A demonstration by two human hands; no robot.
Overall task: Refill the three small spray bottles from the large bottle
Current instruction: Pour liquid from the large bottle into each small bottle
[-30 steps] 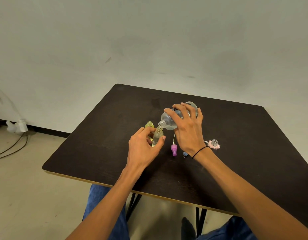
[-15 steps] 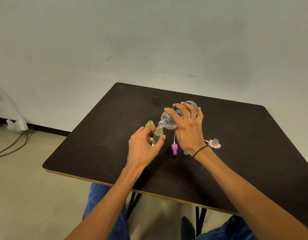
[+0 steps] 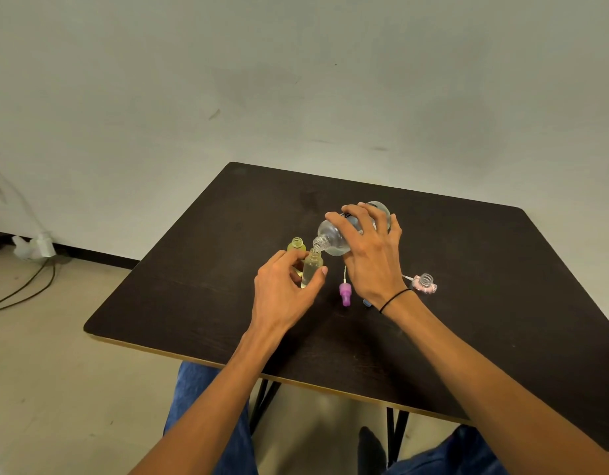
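- Your right hand (image 3: pixel 371 258) grips the large bottle (image 3: pixel 333 238), fingers curled over it, tipped with its mouth at the small clear bottle (image 3: pixel 311 269), centre frame.
- Your left hand (image 3: pixel 284 291) pinches that small bottle upright on the dark surface (image 3: pixel 193 289).
- Yellow bottle (image 3: pixel 296 245) stands open just behind it.
- Pink bottle (image 3: pixel 424 282) sits right of your right wrist; purple spray cap (image 3: pixel 345 296) lies between your hands.

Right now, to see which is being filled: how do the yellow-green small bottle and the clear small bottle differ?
The clear small bottle is pinched by the left hand under the large bottle's mouth; the yellow-green small bottle stands untouched behind it. One is clear, the other tinted. Both are upright and uncapped.
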